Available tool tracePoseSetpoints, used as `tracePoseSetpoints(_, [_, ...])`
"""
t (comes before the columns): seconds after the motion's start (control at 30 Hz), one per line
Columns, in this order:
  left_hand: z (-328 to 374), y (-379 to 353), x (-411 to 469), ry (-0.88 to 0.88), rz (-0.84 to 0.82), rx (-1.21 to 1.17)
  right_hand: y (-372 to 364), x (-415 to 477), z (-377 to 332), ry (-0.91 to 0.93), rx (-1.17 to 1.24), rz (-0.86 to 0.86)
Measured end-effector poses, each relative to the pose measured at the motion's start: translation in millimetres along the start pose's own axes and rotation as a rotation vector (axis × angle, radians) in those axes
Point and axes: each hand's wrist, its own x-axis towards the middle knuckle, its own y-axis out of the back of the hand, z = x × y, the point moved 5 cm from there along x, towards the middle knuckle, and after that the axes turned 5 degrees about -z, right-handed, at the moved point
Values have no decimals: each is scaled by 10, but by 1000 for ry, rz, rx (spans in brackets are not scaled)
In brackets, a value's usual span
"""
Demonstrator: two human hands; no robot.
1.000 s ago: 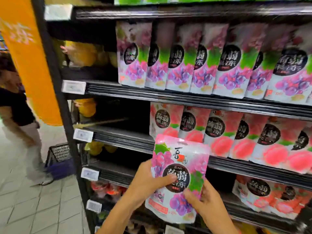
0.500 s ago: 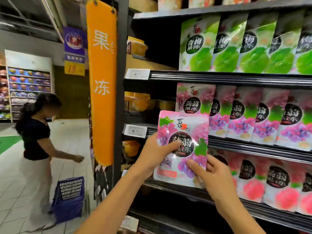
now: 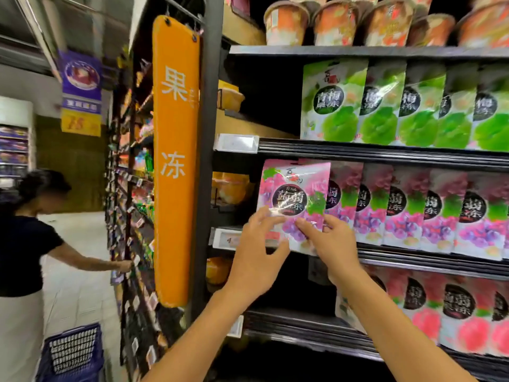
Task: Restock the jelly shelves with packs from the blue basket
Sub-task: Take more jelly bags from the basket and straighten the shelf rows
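A pink-and-purple grape jelly pack [image 3: 294, 199] stands upright at the left end of the row of grape jelly packs [image 3: 413, 210] on the middle shelf [image 3: 413, 257]. My left hand [image 3: 259, 249] touches the pack's lower left corner with spread, fairly straight fingers, its thumb along the bottom edge. My right hand [image 3: 330, 244] presses its straight fingers against the pack's lower front. The blue basket [image 3: 71, 351] sits on the floor at the far lower left, well away from both hands.
Green jelly packs [image 3: 385, 106] fill the shelf above, peach packs [image 3: 440, 312] the shelf below, jelly cups [image 3: 358, 20] the top. An orange hanging sign [image 3: 176, 161] marks the shelf end. A person in a black top [image 3: 22, 257] reaches into the neighbouring shelving beside the basket.
The grape pack went up and right from chest height onto the middle shelf's left end. My hands changed from gripping its sides to touching its lower front. The view tilted upward.
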Motion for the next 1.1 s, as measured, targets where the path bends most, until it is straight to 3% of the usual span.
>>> tracePoseSetpoints(0.1, [-24, -84, 44, 40, -76, 32, -48, 120, -34, 16, -46, 19])
tracePoseSetpoints(0.47, [-137, -218, 289, 111, -50, 103, -189, 354, -90, 77, -219, 69])
tracePoseSetpoints(0.83, [-162, -242, 345, 58, -65, 104, -208, 276, -35, 126, -322, 100])
tracePoseSetpoints(1.1, [-200, -298, 325, 39, -71, 136, 38, 157, -6, 99, -674, 73])
